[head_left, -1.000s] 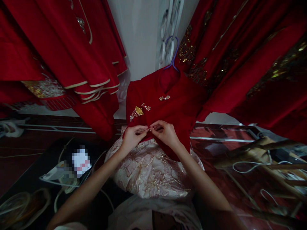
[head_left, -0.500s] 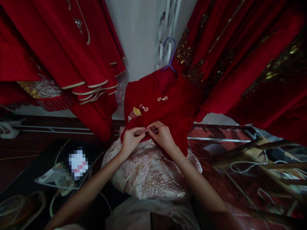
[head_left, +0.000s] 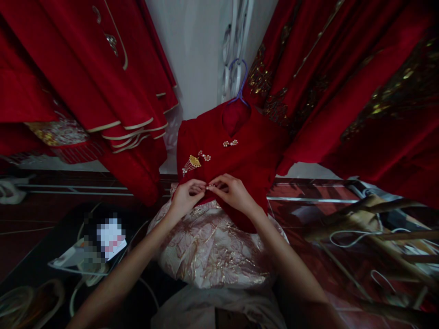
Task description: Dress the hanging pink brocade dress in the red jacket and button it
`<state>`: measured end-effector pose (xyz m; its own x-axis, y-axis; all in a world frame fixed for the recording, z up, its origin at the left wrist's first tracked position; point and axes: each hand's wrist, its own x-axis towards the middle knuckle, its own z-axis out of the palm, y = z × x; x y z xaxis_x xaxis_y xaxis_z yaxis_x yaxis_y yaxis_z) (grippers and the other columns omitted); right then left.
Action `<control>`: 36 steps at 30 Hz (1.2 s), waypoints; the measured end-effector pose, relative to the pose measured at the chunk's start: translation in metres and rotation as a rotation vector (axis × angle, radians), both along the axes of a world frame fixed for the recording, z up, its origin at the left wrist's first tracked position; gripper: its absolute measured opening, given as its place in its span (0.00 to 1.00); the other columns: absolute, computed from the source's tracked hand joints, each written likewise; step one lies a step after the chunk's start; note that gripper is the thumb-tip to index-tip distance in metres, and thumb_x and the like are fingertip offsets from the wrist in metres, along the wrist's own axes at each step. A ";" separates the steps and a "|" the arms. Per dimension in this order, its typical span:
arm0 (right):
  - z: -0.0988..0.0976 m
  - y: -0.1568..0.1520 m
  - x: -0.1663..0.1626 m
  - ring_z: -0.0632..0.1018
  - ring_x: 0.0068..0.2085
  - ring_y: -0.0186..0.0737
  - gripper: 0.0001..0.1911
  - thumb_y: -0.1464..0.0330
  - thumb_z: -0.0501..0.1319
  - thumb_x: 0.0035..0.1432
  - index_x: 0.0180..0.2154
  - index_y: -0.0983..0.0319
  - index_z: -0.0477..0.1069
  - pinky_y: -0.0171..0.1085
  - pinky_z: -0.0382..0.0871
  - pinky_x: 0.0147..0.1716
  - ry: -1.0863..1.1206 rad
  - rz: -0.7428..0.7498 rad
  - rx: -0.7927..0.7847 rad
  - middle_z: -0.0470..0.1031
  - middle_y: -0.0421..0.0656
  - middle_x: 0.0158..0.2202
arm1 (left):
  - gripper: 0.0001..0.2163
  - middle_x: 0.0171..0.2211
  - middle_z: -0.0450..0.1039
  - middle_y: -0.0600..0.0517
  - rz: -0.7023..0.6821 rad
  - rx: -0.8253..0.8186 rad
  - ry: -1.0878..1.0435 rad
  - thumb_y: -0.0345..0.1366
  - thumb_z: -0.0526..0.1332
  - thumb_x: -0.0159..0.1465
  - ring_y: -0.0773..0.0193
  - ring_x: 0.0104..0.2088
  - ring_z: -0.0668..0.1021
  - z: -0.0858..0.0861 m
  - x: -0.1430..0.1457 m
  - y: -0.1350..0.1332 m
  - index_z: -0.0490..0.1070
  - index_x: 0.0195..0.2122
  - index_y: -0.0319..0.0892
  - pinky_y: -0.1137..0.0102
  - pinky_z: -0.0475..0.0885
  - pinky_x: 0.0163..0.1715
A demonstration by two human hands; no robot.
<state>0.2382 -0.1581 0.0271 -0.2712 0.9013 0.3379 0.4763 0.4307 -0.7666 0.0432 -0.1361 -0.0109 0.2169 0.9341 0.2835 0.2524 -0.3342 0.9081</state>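
Note:
A red top [head_left: 254, 151] hangs from a purple hanger [head_left: 242, 87], its lower part lying over a pale pink brocade skirt [head_left: 212, 246]. On its front are a flower-shaped beaded clasp [head_left: 230, 143] and, lower down, another with a gold fan-shaped tassel charm [head_left: 195, 161]. My left hand [head_left: 184, 196] and my right hand [head_left: 235, 194] meet near the top's lower front. Both pinch a small beaded clasp [head_left: 207, 186] there, mostly covered by the fingertips. I cannot see whether its two halves are joined.
Red garments [head_left: 113, 91] with pale trim hang at left, and gold-embroidered ones [head_left: 325, 91] hang at right. A dark tabletop [head_left: 44, 256] at left carries plastic bags and cords. A wooden rack [head_left: 363, 219] with a looped white cable stands at right.
The view has shifted slightly, so the top and hanger appear a little lower and further left. Both hands stay together at the small clasp, with only slight finger movement.

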 end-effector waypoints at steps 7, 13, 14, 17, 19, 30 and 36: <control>0.046 -0.011 0.034 0.78 0.35 0.34 0.11 0.61 0.59 0.61 0.39 0.60 0.75 0.32 0.74 0.31 0.108 -0.177 0.070 0.78 0.44 0.38 | 0.06 0.36 0.73 0.51 0.042 0.271 0.272 0.34 0.65 0.58 0.66 0.35 0.75 0.028 -0.018 0.001 0.75 0.37 0.44 0.70 0.71 0.36; 0.054 -0.017 0.035 0.79 0.34 0.35 0.11 0.61 0.59 0.61 0.39 0.59 0.75 0.35 0.75 0.33 0.095 -0.161 0.054 0.79 0.43 0.36 | 0.07 0.39 0.73 0.50 -0.048 0.281 0.385 0.36 0.61 0.63 0.62 0.41 0.75 0.022 -0.002 -0.011 0.75 0.42 0.46 0.63 0.71 0.44; 0.054 -0.017 0.035 0.79 0.34 0.35 0.11 0.61 0.59 0.61 0.39 0.59 0.75 0.35 0.75 0.32 0.089 -0.154 0.054 0.79 0.43 0.36 | 0.06 0.39 0.74 0.50 -0.041 0.285 0.381 0.36 0.61 0.64 0.62 0.41 0.76 0.021 0.000 -0.012 0.75 0.41 0.45 0.63 0.71 0.45; 0.053 -0.017 0.034 0.79 0.34 0.35 0.10 0.61 0.59 0.61 0.39 0.59 0.75 0.35 0.75 0.33 0.091 -0.142 0.047 0.79 0.42 0.36 | 0.04 0.38 0.75 0.50 -0.024 0.270 0.341 0.35 0.61 0.63 0.62 0.40 0.76 0.020 0.002 -0.013 0.74 0.38 0.44 0.65 0.72 0.42; 0.052 -0.016 0.034 0.79 0.34 0.35 0.10 0.61 0.60 0.61 0.39 0.58 0.75 0.35 0.75 0.33 0.099 -0.141 0.048 0.79 0.42 0.35 | 0.04 0.36 0.76 0.51 -0.003 0.224 0.307 0.36 0.63 0.62 0.63 0.36 0.77 0.018 0.003 -0.013 0.73 0.37 0.43 0.66 0.73 0.39; 0.049 -0.014 0.037 0.79 0.34 0.35 0.10 0.61 0.59 0.61 0.39 0.59 0.75 0.35 0.75 0.33 0.098 -0.134 0.049 0.79 0.42 0.35 | 0.08 0.33 0.77 0.52 0.049 0.139 0.117 0.41 0.63 0.62 0.65 0.34 0.78 0.004 0.012 -0.015 0.72 0.36 0.42 0.69 0.74 0.38; 0.051 -0.013 0.041 0.79 0.34 0.34 0.10 0.61 0.59 0.61 0.39 0.59 0.75 0.33 0.74 0.32 0.097 -0.135 0.060 0.79 0.41 0.34 | 0.07 0.37 0.72 0.50 0.149 0.363 0.258 0.41 0.61 0.64 0.64 0.38 0.75 0.019 0.012 -0.013 0.71 0.38 0.43 0.67 0.72 0.42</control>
